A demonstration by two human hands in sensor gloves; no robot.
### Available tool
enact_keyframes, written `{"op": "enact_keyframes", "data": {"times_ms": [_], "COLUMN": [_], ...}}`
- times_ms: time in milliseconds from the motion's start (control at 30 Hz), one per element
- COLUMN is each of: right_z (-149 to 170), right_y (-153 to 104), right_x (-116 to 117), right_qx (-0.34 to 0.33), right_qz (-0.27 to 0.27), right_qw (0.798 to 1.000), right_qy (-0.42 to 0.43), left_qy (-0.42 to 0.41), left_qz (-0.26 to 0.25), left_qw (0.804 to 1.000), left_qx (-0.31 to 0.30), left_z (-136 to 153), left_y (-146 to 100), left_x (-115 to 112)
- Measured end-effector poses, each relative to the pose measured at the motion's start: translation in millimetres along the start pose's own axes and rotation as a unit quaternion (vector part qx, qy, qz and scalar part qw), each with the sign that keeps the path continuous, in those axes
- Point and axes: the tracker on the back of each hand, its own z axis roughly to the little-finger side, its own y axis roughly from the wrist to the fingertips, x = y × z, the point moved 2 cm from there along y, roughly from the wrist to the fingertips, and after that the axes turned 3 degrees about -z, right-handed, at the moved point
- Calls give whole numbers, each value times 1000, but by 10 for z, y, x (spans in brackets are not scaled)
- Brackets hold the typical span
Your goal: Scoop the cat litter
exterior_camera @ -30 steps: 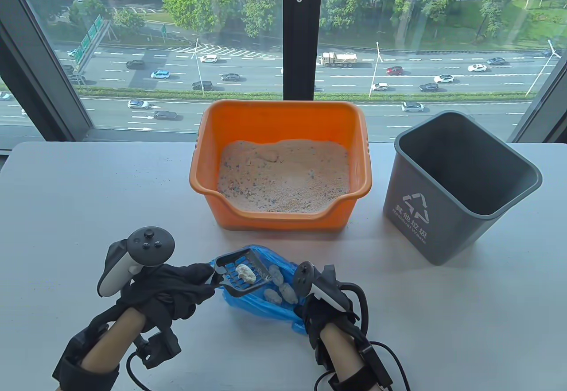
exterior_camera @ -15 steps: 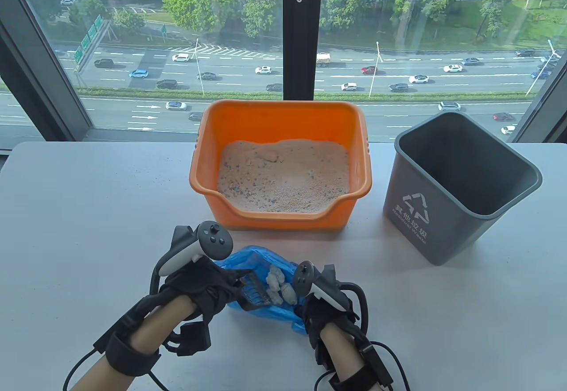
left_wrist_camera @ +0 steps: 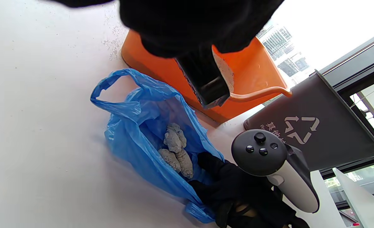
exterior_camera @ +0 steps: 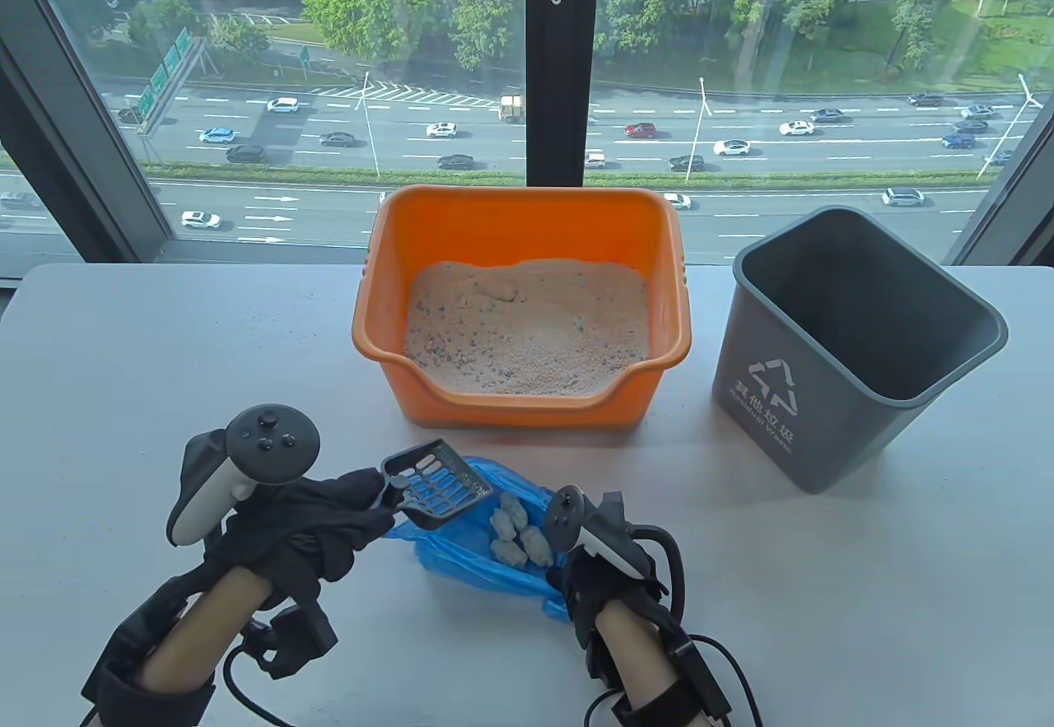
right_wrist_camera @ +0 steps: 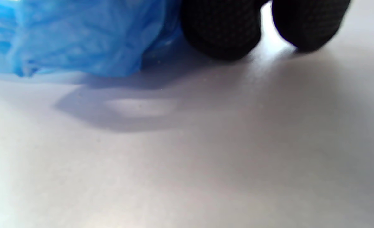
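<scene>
My left hand (exterior_camera: 329, 513) grips the handle of a dark slotted litter scoop (exterior_camera: 436, 482), which is empty and held just above the left edge of a blue plastic bag (exterior_camera: 478, 566). The scoop also shows in the left wrist view (left_wrist_camera: 206, 80). Several pale grey litter clumps (exterior_camera: 517, 533) lie inside the bag (left_wrist_camera: 136, 133), seen too in the left wrist view (left_wrist_camera: 176, 155). My right hand (exterior_camera: 589, 570) holds the bag's right edge open on the table. The orange litter box (exterior_camera: 519, 225) with sandy litter (exterior_camera: 527, 332) stands behind the bag.
A grey waste bin (exterior_camera: 856, 340) with a recycling mark stands to the right of the litter box. The white table (exterior_camera: 165, 365) runs up to a large window at the back. Cables trail from both wrists at the near edge.
A second ago the scoop held a clump over the bag. My left hand tipped it into the bag, then pulled back left; the scoop is now level and empty. The right hand has not moved.
</scene>
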Motion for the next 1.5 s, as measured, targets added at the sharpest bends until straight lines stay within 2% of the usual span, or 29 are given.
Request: {"op": "enact_keyframes", "data": {"times_ms": [167, 367, 633, 767, 800, 867, 933, 1033, 1167, 1333, 1400, 1467, 1500], "right_z": [0, -5, -13, -18, -18, -25, -28, -30, -33, -34, -34, -35, -34], "right_y": [0, -1, 3, 5, 8, 12, 12, 14, 15, 17, 17, 17, 16], "right_x": [0, 1, 2, 0, -1, -3, -3, -5, -5, -6, -6, -6, -6], "right_qx": [0, 1, 0, 0, -1, -1, -1, -2, -3, -3, -2, -3, -3], "right_qz": [0, 2, 1, -1, -1, -2, -2, -1, 0, 0, -1, -1, -1], "right_qw": [1000, 1000, 1000, 1000, 1000, 1000, 1000, 1000, 1000, 1000, 1000, 1000, 1000], "right_qy": [0, -3, 0, 1, 1, 1, 2, -1, -1, -1, 0, 0, 0], "left_qy": [4, -30, -76, -97, -93, -71, -77, -104, -131, -122, -97, -140, -163], "left_qz": [-26, -41, -52, -62, -72, -96, -98, -130, -163, -182, -187, -184, -187], "left_qw": [1000, 997, 979, 967, 960, 962, 959, 953, 950, 962, 973, 972, 968], "left_qx": [12, 60, 183, 227, 256, 246, 254, 254, 232, 161, 92, 42, 37], "left_z": [-313, -616, -524, -454, -465, -511, -529, -491, -448, -544, -664, -728, -732], "left_y": [487, 1284, 2310, 2637, 2691, 2836, 2927, 3029, 3030, 2832, 2644, 2452, 2403], "left_x": [12, -77, -205, -259, -248, -221, -225, -262, -338, -322, -346, -377, -379]}}
